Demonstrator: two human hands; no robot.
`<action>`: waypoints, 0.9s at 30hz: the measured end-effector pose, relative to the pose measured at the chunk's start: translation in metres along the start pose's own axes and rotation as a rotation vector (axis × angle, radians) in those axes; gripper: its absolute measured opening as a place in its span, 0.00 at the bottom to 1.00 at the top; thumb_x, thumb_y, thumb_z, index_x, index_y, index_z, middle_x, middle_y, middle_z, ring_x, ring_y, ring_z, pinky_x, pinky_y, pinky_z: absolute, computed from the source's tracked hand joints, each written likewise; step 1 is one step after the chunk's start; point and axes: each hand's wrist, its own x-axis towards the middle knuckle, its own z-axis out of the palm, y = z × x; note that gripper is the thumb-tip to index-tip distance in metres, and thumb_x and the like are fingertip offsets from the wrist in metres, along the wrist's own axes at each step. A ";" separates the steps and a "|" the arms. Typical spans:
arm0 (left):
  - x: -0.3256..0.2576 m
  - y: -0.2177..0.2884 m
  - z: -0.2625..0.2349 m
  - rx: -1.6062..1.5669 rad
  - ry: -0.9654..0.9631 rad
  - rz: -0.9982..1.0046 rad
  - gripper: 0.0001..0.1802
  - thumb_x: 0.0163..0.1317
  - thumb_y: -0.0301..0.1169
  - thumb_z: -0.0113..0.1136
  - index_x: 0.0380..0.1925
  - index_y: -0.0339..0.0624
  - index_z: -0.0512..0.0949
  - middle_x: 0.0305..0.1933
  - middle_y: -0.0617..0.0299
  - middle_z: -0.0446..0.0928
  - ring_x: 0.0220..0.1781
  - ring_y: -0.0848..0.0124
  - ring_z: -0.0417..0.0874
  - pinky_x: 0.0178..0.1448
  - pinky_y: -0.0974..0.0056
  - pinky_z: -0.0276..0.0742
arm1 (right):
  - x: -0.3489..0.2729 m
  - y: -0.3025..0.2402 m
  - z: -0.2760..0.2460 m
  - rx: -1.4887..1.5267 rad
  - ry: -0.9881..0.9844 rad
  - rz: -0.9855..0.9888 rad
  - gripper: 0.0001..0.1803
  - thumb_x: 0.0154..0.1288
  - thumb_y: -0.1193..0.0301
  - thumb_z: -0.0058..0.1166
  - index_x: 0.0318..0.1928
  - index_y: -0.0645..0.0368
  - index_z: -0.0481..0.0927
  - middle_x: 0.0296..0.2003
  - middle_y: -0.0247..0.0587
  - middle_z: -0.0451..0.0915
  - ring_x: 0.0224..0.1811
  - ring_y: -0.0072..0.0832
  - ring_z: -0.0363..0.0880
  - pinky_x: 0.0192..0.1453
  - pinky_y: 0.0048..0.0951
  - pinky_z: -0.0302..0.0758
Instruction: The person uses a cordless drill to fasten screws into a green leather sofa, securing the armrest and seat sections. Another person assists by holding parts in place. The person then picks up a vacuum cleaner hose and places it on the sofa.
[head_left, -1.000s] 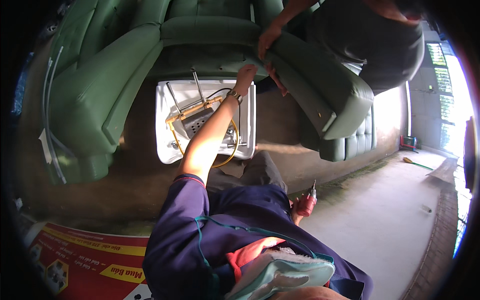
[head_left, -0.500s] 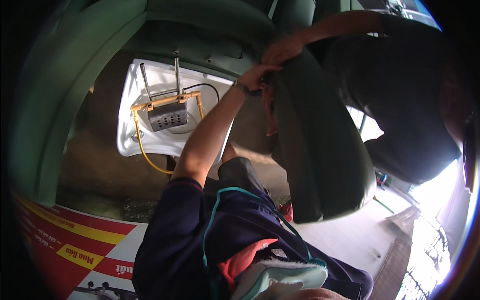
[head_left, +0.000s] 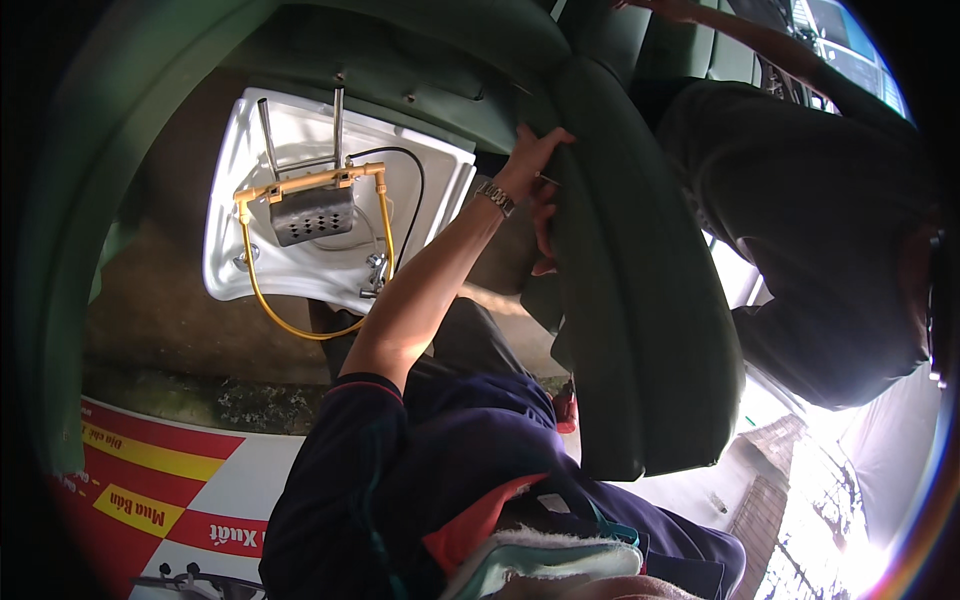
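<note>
My left hand (head_left: 536, 163), with a metal watch on its wrist, reaches up to the inner edge of a dark green padded armrest (head_left: 650, 300). Its fingers bend around that edge where the armrest meets the green padded body (head_left: 440, 60). Just below it, curled fingers of my right hand (head_left: 544, 228) show beside the same edge; the rest of that hand and its arm are behind the armrest. A thin, pale sliver lies between the two hands, too small to name. What my right fingers hold is hidden.
Left of my arm is a white basin (head_left: 222, 230) with a yellow pipe frame (head_left: 310, 180), a perforated metal headrest (head_left: 312, 217) and a tap (head_left: 374, 272). A co-worker in dark clothes (head_left: 800, 230) bends beyond the armrest. A red, yellow and white banner (head_left: 190, 450) lies lower left.
The co-worker's hand has left the spot beside my left hand and moved to the upper right. My left hand stays at the armrest edge, its fingers slightly shifted. The view has moved a little.
</note>
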 end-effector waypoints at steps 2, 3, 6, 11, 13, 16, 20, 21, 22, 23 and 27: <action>0.000 0.000 -0.001 -0.015 0.008 -0.014 0.44 0.57 0.47 0.74 0.64 0.36 0.60 0.62 0.46 0.72 0.62 0.56 0.79 0.59 0.47 0.83 | -0.005 0.021 -0.031 -0.039 -0.041 0.003 0.31 0.69 0.59 0.62 0.70 0.50 0.73 0.47 0.30 0.78 0.48 0.28 0.76 0.53 0.57 0.61; -0.001 0.000 -0.002 -0.023 0.008 -0.023 0.44 0.57 0.47 0.74 0.64 0.36 0.61 0.62 0.47 0.72 0.63 0.56 0.79 0.58 0.47 0.83 | -0.006 0.029 -0.041 -0.039 -0.058 0.007 0.31 0.69 0.59 0.62 0.70 0.50 0.73 0.48 0.30 0.78 0.48 0.28 0.76 0.54 0.58 0.60; -0.007 0.004 -0.005 -0.030 0.002 -0.070 0.46 0.56 0.46 0.75 0.66 0.35 0.60 0.63 0.48 0.72 0.63 0.55 0.79 0.59 0.46 0.83 | -0.006 0.051 -0.061 -0.046 -0.111 0.006 0.32 0.69 0.58 0.62 0.70 0.50 0.73 0.49 0.30 0.77 0.50 0.28 0.75 0.55 0.60 0.58; 0.014 0.012 -0.003 -0.182 0.079 -0.099 0.44 0.56 0.44 0.76 0.66 0.31 0.67 0.61 0.47 0.77 0.58 0.56 0.83 0.59 0.49 0.83 | -0.009 0.068 -0.073 -0.040 -0.148 0.014 0.33 0.68 0.56 0.62 0.71 0.49 0.72 0.51 0.29 0.77 0.53 0.28 0.75 0.57 0.63 0.56; 0.035 0.014 -0.002 -0.189 0.099 -0.111 0.41 0.56 0.43 0.76 0.63 0.28 0.72 0.57 0.46 0.81 0.56 0.56 0.85 0.59 0.51 0.83 | -0.010 0.073 -0.077 -0.037 -0.161 0.014 0.33 0.68 0.55 0.62 0.71 0.48 0.72 0.52 0.29 0.77 0.54 0.28 0.75 0.58 0.64 0.55; 0.059 0.009 -0.005 -0.128 0.170 0.000 0.37 0.55 0.42 0.77 0.56 0.24 0.77 0.52 0.45 0.83 0.53 0.57 0.86 0.58 0.54 0.84 | -0.010 0.077 -0.081 -0.018 -0.171 0.018 0.34 0.68 0.54 0.61 0.71 0.48 0.72 0.53 0.29 0.77 0.55 0.29 0.74 0.59 0.66 0.53; 0.075 -0.001 -0.010 -0.003 0.243 0.044 0.39 0.52 0.40 0.79 0.55 0.21 0.75 0.53 0.44 0.83 0.52 0.56 0.87 0.57 0.55 0.86 | -0.008 0.083 -0.083 0.020 -0.190 0.027 0.35 0.67 0.53 0.61 0.72 0.47 0.72 0.54 0.28 0.77 0.57 0.29 0.74 0.61 0.69 0.51; 0.077 -0.002 -0.010 0.016 0.291 0.026 0.39 0.51 0.39 0.79 0.55 0.20 0.75 0.53 0.43 0.83 0.52 0.56 0.88 0.57 0.55 0.86 | -0.008 0.084 -0.084 0.024 -0.198 0.028 0.35 0.67 0.52 0.61 0.72 0.47 0.71 0.55 0.28 0.77 0.58 0.29 0.74 0.62 0.70 0.50; 0.078 -0.003 -0.009 0.039 0.329 -0.017 0.39 0.51 0.39 0.79 0.55 0.20 0.75 0.53 0.43 0.83 0.52 0.56 0.88 0.57 0.55 0.86 | -0.008 0.085 -0.084 0.027 -0.196 0.030 0.35 0.67 0.52 0.61 0.72 0.46 0.71 0.55 0.28 0.77 0.58 0.29 0.74 0.62 0.70 0.50; 0.079 -0.002 -0.008 0.013 0.327 -0.005 0.39 0.50 0.39 0.79 0.55 0.20 0.75 0.53 0.43 0.83 0.52 0.55 0.88 0.57 0.54 0.86 | -0.008 0.086 -0.085 0.031 -0.198 0.031 0.36 0.67 0.51 0.61 0.72 0.46 0.71 0.55 0.28 0.76 0.59 0.29 0.73 0.63 0.71 0.49; 0.079 0.004 -0.005 -0.025 0.332 -0.043 0.41 0.48 0.39 0.79 0.56 0.20 0.75 0.54 0.41 0.83 0.53 0.55 0.88 0.58 0.53 0.86 | -0.008 0.093 -0.086 0.042 -0.197 0.030 0.37 0.66 0.50 0.61 0.73 0.45 0.71 0.57 0.28 0.76 0.61 0.29 0.73 0.64 0.74 0.47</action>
